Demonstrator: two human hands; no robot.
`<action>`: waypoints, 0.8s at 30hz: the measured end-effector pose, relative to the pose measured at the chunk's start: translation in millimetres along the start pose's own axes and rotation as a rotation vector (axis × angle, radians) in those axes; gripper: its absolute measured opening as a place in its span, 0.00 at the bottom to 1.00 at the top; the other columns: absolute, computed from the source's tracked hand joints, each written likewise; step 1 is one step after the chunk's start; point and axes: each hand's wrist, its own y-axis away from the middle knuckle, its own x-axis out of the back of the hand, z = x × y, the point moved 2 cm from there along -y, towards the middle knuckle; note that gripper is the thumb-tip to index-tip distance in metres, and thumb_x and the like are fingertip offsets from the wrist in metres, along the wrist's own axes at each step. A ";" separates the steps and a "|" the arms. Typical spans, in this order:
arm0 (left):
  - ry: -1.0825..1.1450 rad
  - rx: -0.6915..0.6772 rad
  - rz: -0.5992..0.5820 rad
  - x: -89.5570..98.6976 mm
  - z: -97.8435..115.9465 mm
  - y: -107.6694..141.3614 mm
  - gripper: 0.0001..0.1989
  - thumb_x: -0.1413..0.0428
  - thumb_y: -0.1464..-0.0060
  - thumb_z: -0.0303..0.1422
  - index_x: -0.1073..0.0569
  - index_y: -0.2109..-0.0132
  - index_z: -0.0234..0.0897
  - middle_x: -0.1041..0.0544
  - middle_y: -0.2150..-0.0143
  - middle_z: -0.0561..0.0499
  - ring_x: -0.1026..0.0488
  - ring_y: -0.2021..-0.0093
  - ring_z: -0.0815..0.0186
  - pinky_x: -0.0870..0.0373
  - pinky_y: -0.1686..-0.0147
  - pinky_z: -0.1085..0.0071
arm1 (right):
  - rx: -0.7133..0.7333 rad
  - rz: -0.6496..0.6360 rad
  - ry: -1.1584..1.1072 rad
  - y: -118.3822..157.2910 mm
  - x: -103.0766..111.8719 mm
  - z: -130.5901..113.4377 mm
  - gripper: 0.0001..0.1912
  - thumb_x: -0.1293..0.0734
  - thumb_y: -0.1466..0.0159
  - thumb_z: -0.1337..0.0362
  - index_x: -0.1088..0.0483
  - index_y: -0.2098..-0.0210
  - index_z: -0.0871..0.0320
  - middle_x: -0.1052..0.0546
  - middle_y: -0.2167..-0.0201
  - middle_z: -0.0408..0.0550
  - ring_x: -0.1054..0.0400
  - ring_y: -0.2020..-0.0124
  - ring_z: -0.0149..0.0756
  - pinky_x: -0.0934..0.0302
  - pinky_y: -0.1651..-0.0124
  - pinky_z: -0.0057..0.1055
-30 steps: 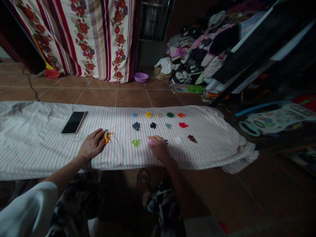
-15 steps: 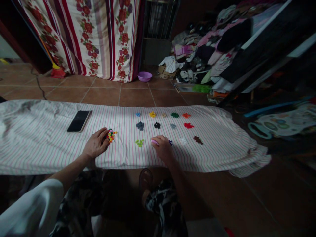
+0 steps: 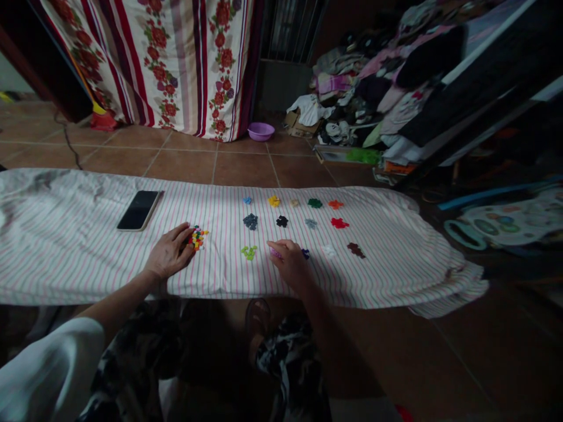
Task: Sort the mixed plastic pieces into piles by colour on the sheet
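A mixed heap of small coloured pieces (image 3: pixel 199 237), yellow, orange, red, white and green, lies on the striped cloth. My left hand (image 3: pixel 170 252) rests at its left side, fingers stretched out and touching the edge of the heap. Farther right, my right hand (image 3: pixel 290 261) is over a small pink-purple pile (image 3: pixel 275 253), partly covering it. Its index finger is extended and apart from the thumb, and no piece shows in its grip. Lime-green pieces (image 3: pixel 248 252) lie to its left, and dark blue pieces (image 3: pixel 305 254) peek out on its right.
Sorted piles include dark grey (image 3: pixel 250 221), black (image 3: pixel 282 221), yellow (image 3: pixel 273 201), dark green (image 3: pixel 314 203), red (image 3: pixel 339 223), white (image 3: pixel 329 250) and brown (image 3: pixel 356 250). A phone (image 3: pixel 139 211) lies at the left. A purple basin (image 3: pixel 261 131) stands on the floor behind.
My right index finger has lifted and straightened away from the thumb above the pink-purple pile. My left hand stays beside the mixed heap. The camera view has shifted slightly.
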 end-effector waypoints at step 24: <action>0.022 -0.023 0.003 2.4 0.5 -0.4 0.21 0.56 0.40 0.41 0.32 0.44 0.39 0.31 0.41 0.42 0.35 0.39 0.53 0.34 0.41 0.50 | 0.046 0.074 -0.142 -6.5 2.5 6.8 0.14 0.37 0.38 0.67 0.24 0.56 0.57 0.22 0.57 0.53 0.30 0.54 0.41 0.36 0.47 0.40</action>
